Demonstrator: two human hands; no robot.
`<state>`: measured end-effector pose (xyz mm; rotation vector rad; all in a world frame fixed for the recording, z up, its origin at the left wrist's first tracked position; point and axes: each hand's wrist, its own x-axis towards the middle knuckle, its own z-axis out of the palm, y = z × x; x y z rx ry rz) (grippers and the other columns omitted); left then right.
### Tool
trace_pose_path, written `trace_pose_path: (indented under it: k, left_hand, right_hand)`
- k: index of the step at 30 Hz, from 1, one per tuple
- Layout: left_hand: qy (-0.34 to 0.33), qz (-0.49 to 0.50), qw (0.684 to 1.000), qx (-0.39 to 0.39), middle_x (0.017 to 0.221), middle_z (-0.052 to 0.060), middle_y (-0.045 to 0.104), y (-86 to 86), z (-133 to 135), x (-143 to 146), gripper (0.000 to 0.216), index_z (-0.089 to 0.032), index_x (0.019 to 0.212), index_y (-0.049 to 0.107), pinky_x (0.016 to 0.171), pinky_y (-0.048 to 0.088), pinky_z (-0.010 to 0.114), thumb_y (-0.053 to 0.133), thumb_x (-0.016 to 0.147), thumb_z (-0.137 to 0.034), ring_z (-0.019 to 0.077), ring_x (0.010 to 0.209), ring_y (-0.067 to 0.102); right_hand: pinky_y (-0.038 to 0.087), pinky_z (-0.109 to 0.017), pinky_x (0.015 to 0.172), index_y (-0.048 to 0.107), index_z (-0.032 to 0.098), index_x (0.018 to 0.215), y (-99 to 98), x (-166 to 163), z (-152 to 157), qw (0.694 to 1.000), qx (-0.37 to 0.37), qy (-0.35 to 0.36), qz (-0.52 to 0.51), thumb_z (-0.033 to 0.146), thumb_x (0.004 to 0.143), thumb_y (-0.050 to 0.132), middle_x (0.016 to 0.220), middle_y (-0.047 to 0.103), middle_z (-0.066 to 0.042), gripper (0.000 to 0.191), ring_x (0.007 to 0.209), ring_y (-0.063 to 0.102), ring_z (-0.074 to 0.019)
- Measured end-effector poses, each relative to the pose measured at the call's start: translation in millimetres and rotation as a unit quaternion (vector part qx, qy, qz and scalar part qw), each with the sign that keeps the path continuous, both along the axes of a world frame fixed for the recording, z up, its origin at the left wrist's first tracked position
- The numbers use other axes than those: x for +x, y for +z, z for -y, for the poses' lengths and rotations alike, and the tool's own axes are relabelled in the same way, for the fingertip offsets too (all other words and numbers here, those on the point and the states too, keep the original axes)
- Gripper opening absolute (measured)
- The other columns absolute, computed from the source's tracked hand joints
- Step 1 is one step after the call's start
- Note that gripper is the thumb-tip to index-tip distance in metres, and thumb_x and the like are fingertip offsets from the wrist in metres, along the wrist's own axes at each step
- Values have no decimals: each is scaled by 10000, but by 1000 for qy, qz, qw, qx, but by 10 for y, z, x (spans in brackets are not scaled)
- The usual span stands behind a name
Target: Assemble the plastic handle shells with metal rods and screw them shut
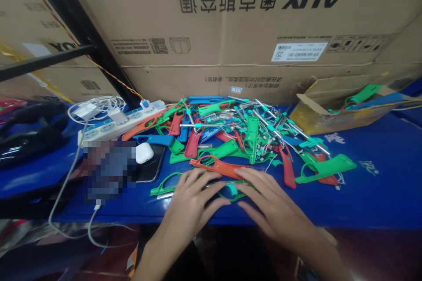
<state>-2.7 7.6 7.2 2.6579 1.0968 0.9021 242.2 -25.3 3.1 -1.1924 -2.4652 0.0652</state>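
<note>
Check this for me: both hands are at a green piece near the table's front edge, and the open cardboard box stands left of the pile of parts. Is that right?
Not quite: the head view shows the open cardboard box right of the pile of parts. The left hand and right hand are indeed at a green piece near the table's front edge.

Your tabletop (pixel 379 202) is blue, those plastic shells (pixel 226 167) come in green, orange, red and blue, your metal rods (pixel 211 126) are silver with teal wraps (pixel 232 189), and the brown cardboard (pixel 231 30)'s got black print.
</note>
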Motion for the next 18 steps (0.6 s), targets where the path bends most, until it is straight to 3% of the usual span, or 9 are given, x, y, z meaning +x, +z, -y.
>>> trace_pose_path:
  k: [4, 8, 13, 18]
  left_hand:
    - [11, 25, 1000, 8, 1202, 58, 741, 11, 34, -22, 312, -219, 1236, 669, 924, 453, 430, 706, 951, -340, 252, 1088, 623]
    - [65, 59, 996, 29, 1145, 45, 748, -3, 70, -93, 198, -227, 1165, 697, 895, 456, 403, 684, 968, -223, 242, 1072, 614]
    - [68, 49, 996, 28, 1129, 44, 749, -50, 91, -141, 205, -228, 1129, 712, 842, 461, 393, 634, 973, -121, 238, 1016, 597]
    - [62, 45, 997, -3, 1061, 30, 751, -40, 68, -122, 155, -226, 1071, 712, 830, 454, 390, 632, 978, -132, 227, 987, 592]
  right_hand:
    - [488, -553, 1128, 591, 215, 1351, -9, 21, 9, 999, -25, -16, -19, 289, 1062, 505, 1533, 504, -101, 310, 1427, 447, -281]
    - [462, -552, 1155, 609, 258, 1350, 10, 29, 7, 998, -53, -31, -28, 310, 1056, 528, 1555, 479, -72, 309, 1454, 415, -279]
    - [461, -522, 1166, 629, 271, 1329, 38, 27, 9, 996, -72, -36, -39, 253, 1070, 484, 1551, 480, -51, 297, 1462, 405, -246]
    - [465, -534, 1158, 620, 286, 1341, 40, 22, 12, 995, -69, -39, -54, 220, 1068, 466, 1558, 467, -49, 320, 1462, 402, -245]
